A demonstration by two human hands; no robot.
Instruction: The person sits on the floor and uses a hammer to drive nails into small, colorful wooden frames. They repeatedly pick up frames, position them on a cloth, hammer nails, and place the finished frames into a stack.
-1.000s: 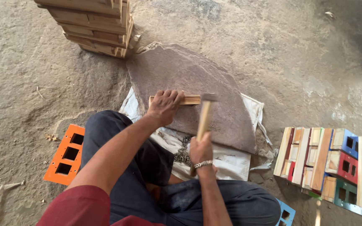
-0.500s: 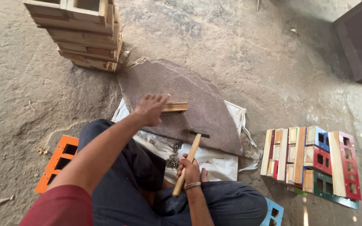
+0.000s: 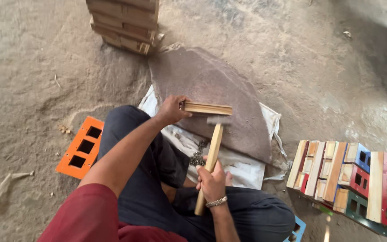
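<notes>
My left hand grips one end of a small stack of pale wooden strips lying flat on a large grey-brown stone slab. My right hand is closed around the wooden handle of a hammer. The hammer's grey metal head sits right against the near edge of the strips, slightly blurred. I sit on the ground with dark trousers, knees on either side of the slab's near end.
A white sack lies under the slab, with a small pile of nails on it. An orange panel with rectangular holes lies left. Stacked wooden frames stand at the back. Finished coloured wooden pieces lie right.
The hammer was drawn back toward my lap half a second ago and has swung down again onto the wooden strips. My left hand stays on the strips.
</notes>
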